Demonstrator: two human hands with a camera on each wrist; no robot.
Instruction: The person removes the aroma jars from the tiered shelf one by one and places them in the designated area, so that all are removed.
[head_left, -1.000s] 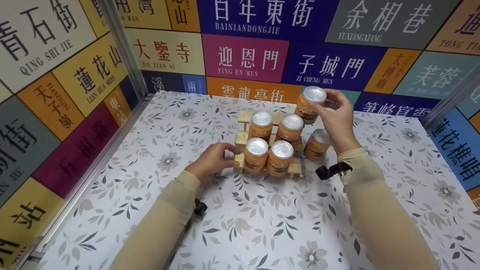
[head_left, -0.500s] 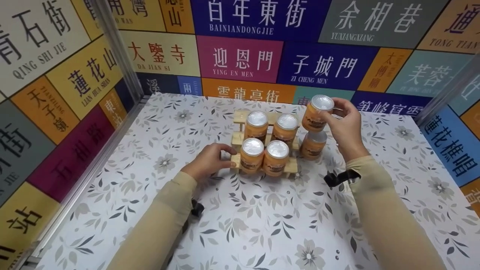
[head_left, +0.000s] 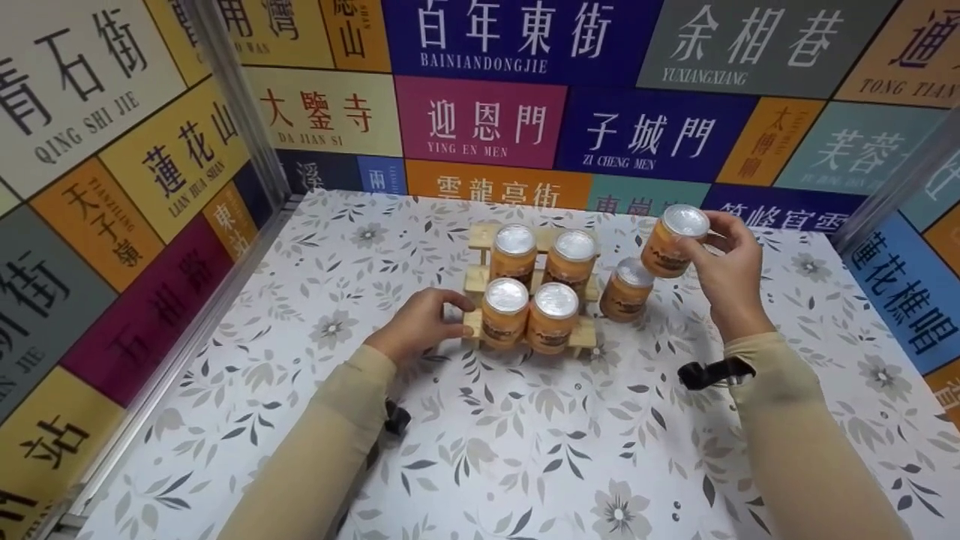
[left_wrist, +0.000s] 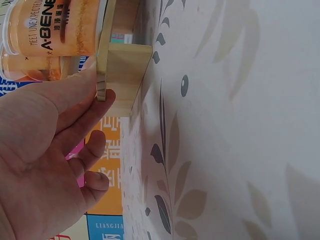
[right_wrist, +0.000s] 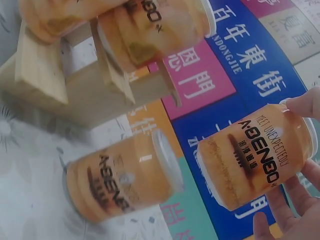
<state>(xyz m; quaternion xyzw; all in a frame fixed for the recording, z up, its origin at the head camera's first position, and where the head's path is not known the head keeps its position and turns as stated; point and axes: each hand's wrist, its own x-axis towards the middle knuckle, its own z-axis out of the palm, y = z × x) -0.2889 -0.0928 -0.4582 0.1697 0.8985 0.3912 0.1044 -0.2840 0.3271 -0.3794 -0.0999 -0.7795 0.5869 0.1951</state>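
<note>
1. While the person's right grip (head_left: 731, 274) grasps an orange can (head_left: 671, 247) between thumb and fingers, the can hangs in the air to the right of a wooden rack (head_left: 475, 279), silvery lid upward.
2. The left grip (head_left: 420, 322) pinches the left end of the rack's lowest step, thumb above the board and index finger below it; the other fingers are loosely bent, as the left wrist view shows.
3. The rack is stepped, made of pale wood, and stands on a surface (head_left: 525, 457) covered in white with grey leaves and flowers.
4. Two matching cans stand side by side on the lowest step, a left one (head_left: 505, 319) and a right one (head_left: 553, 322). Two more, a rear left can (head_left: 514, 255) and a rear right can (head_left: 570, 259), stand on the step behind.
5. A lone can (head_left: 627, 296) stands upright on the surface just beside the rack's right end; in the right wrist view, it is apart from the held can.
6. Black lettering on the held can reads "MEET UNEXPECTEDLY" and "A·BENBO".
7. Both arms wear tan sleeves (head_left: 322, 442). Behind, colourful panels (head_left: 480, 120) bear Chinese characters.
</note>
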